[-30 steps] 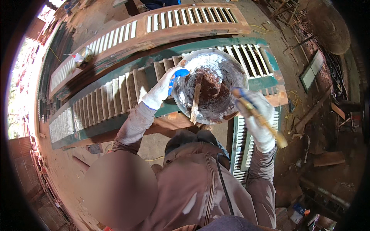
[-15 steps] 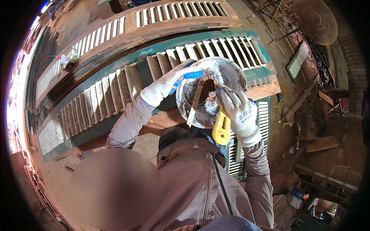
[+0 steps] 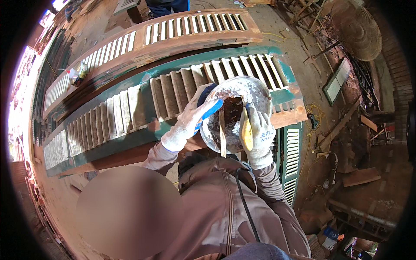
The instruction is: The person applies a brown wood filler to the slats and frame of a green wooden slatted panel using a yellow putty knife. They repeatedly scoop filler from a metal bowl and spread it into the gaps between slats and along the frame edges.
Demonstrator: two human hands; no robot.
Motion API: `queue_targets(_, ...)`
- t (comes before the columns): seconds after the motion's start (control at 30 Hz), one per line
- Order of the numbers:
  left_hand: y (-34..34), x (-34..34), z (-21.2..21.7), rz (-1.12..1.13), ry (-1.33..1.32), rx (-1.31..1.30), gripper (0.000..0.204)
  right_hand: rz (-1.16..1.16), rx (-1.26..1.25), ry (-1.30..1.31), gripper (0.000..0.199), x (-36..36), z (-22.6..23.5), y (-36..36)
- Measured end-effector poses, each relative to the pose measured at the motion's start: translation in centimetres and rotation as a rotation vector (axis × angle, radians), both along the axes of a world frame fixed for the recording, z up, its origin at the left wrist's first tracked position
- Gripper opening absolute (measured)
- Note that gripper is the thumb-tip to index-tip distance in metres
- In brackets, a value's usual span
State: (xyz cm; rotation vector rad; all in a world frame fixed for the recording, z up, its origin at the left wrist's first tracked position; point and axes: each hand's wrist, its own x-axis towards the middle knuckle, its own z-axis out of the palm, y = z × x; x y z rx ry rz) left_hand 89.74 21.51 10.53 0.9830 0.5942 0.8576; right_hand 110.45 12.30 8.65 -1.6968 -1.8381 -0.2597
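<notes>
Since the earlier frame, the yellow-handled tool (image 3: 247, 129) has been brought over the bowl (image 3: 255, 93) by the right hand (image 3: 258, 135), which is closed around it. A round, shiny metal bowl smeared with dark brown paste sits just right of the frame's centre, with a flat wooden stick (image 3: 222, 132) standing in it. The left hand (image 3: 190, 123), in a white knit glove with blue fingertips, is closed on the bowl's left rim; the right glove is white too. Beneath the bowl lies a long louvred shutter (image 3: 130, 110) of worn green and bare wood, slats rough and pale. A second, reddish-brown shutter (image 3: 190, 26) lies above it. At the upper left, a small bottle with a coloured label (image 3: 77, 71) rests on that shutter.
</notes>
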Motion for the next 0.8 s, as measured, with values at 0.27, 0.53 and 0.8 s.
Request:
queue_targets(0.27, 0.6, 5.1, -1.6, 0.001, 0.136, 0.135, 0.051, 0.211, -0.087, 0.059, 0.045, 5.1, -2.0, 0.7)
queue_targets(0.53, 1.9, 5.9, -5.8, 0.069, 0.056, 0.004, 0.046, 0.16, -0.272, 0.865, 0.027, 13.2, -1.9, -0.8)
queue_targets(0.8, -0.5, 3.4, -9.2, 0.411, 0.043, 0.016, 0.051, -0.19, -0.062, 1.461, 0.035, 19.0, 1.5, -2.3)
